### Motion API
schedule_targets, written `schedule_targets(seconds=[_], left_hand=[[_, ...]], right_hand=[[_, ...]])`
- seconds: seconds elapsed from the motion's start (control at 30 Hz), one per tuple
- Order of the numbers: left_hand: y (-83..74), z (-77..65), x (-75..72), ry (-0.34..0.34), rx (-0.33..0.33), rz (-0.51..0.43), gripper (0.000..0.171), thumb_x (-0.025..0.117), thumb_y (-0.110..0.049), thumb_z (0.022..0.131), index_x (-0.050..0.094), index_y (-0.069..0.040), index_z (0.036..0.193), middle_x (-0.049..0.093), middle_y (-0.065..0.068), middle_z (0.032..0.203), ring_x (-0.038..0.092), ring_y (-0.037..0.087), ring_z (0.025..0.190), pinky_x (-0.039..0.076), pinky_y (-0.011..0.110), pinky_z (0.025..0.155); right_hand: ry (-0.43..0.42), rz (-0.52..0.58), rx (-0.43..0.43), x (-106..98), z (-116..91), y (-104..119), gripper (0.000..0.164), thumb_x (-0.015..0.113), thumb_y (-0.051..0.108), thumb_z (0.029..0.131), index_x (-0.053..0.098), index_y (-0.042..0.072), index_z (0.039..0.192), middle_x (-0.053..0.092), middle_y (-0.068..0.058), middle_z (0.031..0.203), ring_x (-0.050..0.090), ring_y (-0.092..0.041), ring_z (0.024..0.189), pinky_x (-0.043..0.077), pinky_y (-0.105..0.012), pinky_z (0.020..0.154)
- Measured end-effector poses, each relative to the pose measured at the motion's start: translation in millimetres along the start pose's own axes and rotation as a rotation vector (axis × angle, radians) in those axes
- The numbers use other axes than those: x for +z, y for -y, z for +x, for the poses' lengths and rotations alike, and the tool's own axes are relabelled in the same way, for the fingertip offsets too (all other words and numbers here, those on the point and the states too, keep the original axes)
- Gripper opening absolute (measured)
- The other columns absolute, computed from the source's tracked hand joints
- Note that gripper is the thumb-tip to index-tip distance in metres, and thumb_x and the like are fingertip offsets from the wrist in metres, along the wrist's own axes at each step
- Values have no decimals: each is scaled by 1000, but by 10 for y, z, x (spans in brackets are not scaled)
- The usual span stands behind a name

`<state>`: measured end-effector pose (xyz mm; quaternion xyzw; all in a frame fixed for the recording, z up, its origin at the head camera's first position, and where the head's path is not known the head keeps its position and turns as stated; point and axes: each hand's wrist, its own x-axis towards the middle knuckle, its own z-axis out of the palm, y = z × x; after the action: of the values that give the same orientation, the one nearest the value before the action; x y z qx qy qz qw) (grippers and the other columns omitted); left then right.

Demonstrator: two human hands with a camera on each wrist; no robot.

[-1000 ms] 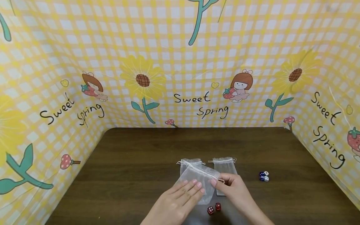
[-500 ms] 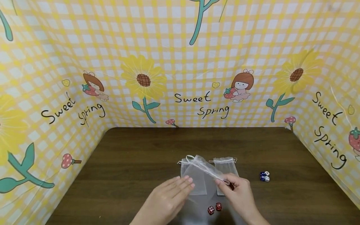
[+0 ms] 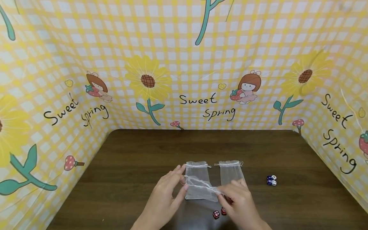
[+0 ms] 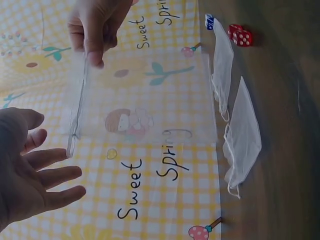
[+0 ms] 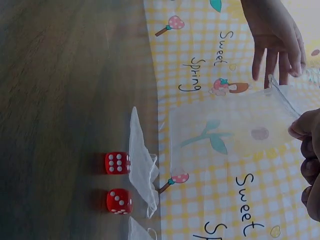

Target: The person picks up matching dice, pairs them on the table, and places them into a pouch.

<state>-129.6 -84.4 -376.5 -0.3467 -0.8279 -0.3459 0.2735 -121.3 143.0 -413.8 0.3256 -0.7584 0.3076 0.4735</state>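
Between thumb and curled fingers, my right hand (image 3: pixel 238 198) pinches one top corner of a sheer white drawstring bag (image 4: pixel 145 95). The bag hangs flat and see-through above the table, its gathered mouth uppermost. My left hand (image 4: pixel 40 165) is beside the opposite corner with its fingers spread, a fingertip right at the loop of the drawstring (image 4: pixel 71 147). Two similar bags lie on the table behind: the left bag (image 3: pixel 196 172) is partly covered by the held one in the head view, and the right bag (image 3: pixel 230 172) is partly hidden by my right hand.
Two red dice, one of them this die (image 3: pixel 216 214), sit on the dark wooden table (image 3: pixel 138 150) near my right hand. Farther right is a small cluster of blue and white dice (image 3: pixel 271 180). A yellow checked cloth (image 3: pixel 161 38) walls the table at the back and sides.
My left hand has left the bag's front, and its fingers have spread at the drawstring's left end. My right hand keeps its pinch; the bag's mouth has come lower and nearer.
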Motion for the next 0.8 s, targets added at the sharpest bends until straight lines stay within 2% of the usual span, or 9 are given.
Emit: schedule_targets(seconds=[0.07,0.23,0.4,0.5,0.6,0.8], left_hand=[[-8,1,14,19,-31,-43,17,67,-9,83,52,-16,81,57,7,125,52,24,116,47,45,86],[-10,12,46,55,-43,-108,13,65,-11,86,56,-17,79,64,3,112,58,21,106,51,42,77],[-18,-2,57,78,-72,-58,4,66,-14,86,68,-14,82,69,-4,99,62,17,91,49,42,79],[-14,-5,56,92,-77,-35,4,68,-10,82,70,-13,83,69,-8,89,61,13,85,49,37,77],[-6,-9,49,127,-70,-77,9,67,-5,81,70,-11,85,67,-8,87,57,7,78,49,29,70],[-14,2,19,223,-63,-237,14,60,3,82,67,-3,92,64,0,87,51,1,71,47,15,59]], right_hand=[[13,-14,-23,15,11,22,31,49,26,96,67,13,74,51,13,61,34,-1,55,26,-21,61],[24,-28,-90,52,59,79,31,47,22,96,65,11,74,47,12,59,36,-3,55,28,-22,62],[24,-26,-144,78,77,106,32,46,18,96,65,9,72,50,10,59,36,-5,54,27,-22,61],[29,-24,-149,83,60,99,32,46,18,95,66,9,72,50,10,59,37,-5,54,27,-23,62],[43,-17,-116,79,23,81,30,48,20,96,66,10,74,49,11,60,38,-4,55,27,-23,62],[127,41,68,63,-62,47,27,52,30,95,68,14,79,52,14,62,34,0,57,25,-18,63]])
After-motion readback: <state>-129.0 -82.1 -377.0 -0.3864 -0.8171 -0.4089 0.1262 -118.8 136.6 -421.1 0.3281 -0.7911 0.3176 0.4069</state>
